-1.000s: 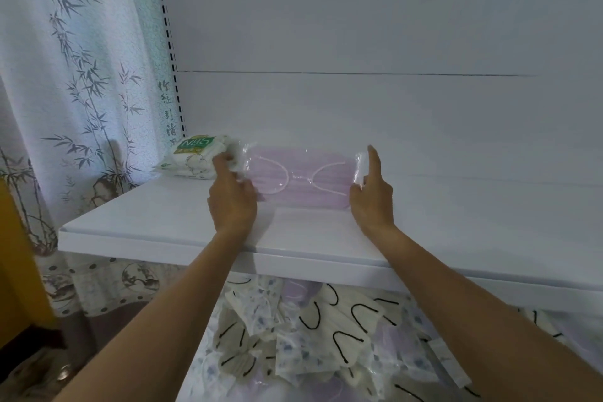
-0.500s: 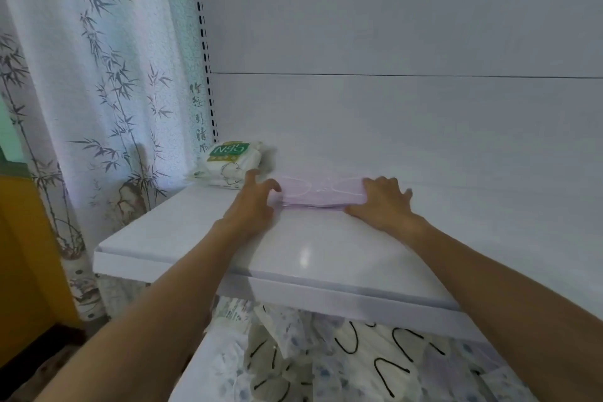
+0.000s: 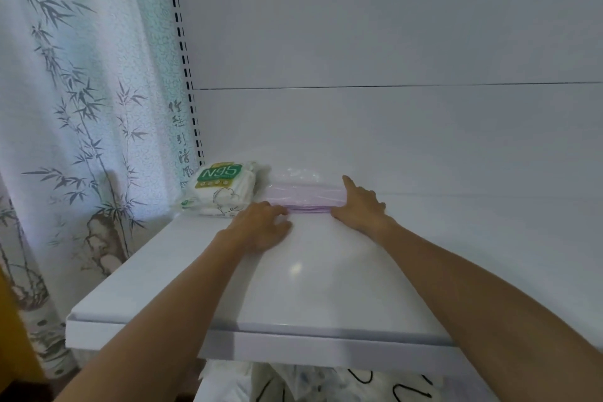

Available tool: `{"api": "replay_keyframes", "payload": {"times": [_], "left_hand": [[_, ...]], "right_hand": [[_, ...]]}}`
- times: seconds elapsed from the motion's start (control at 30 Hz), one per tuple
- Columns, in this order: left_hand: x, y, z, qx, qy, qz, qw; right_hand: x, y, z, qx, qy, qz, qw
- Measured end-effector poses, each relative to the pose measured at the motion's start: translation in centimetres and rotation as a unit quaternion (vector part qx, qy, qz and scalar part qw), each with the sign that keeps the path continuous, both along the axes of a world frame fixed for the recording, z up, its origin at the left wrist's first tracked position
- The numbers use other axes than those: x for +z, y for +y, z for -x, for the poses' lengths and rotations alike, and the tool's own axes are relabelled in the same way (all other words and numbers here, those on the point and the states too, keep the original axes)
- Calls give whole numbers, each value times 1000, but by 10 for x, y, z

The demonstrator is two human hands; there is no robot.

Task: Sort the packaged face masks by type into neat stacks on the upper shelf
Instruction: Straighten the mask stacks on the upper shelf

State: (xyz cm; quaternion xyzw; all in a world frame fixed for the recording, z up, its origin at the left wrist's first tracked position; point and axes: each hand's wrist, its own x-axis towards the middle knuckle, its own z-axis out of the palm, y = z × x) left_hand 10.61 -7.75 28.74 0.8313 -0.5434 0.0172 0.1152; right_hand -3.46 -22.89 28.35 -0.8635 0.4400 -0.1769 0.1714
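Note:
A flat stack of pink face masks in clear wrappers [image 3: 305, 195] lies near the back of the white upper shelf [image 3: 313, 287]. My left hand [image 3: 261, 227] lies palm down on the shelf at the stack's front left corner, fingertips touching it. My right hand [image 3: 359, 207] rests against the stack's right end with straight fingers, index finger stretched along its side. Left of the pink stack, a stack of white N95 mask packs with a green label [image 3: 222, 188] stands in the shelf's back left corner, close to the pink stack.
A white back panel [image 3: 391, 42] rises behind the shelf, with a slotted upright [image 3: 182, 52] at its left. A bamboo-print curtain [image 3: 71, 108] hangs on the left. Below the shelf's front edge lie several loose patterned mask packs [image 3: 326, 383].
The pink pack was held upright a second ago; now it lies flat on the shelf. Both hands have lowered onto it and shifted to its ends. The view has moved closer.

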Motion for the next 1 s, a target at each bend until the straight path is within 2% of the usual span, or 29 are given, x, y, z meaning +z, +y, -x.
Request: {"api": "replay_keyframes", "payload": {"times": [0.1,0.23,0.37,0.53,0.67,0.83,0.9,1.0], "left_hand": [[3,-6,6,7,-25,14,1000],[4,-12,29,18,-87,32,996],[5,-12,71,-2,-51,28,998],[3,-8,153,-26,-26,34,999],[7,-8,228,-67,-15,55,996],[-3,-13,320,-134,14,97,986],[-19,-16,355,-173,-8,133,976],[-47,-7,405,-263,-54,207,941]], "right_hand": [[4,-1,12,8,-7,-8,1000],[7,-6,51,-26,-1,27,999],[8,-3,116,-48,13,69,996],[16,1,192,-24,81,85,993],[24,14,252,-16,58,77,995],[9,32,340,-24,48,143,988],[-4,35,379,-50,21,164,985],[-35,39,435,-64,-13,195,979]]}}
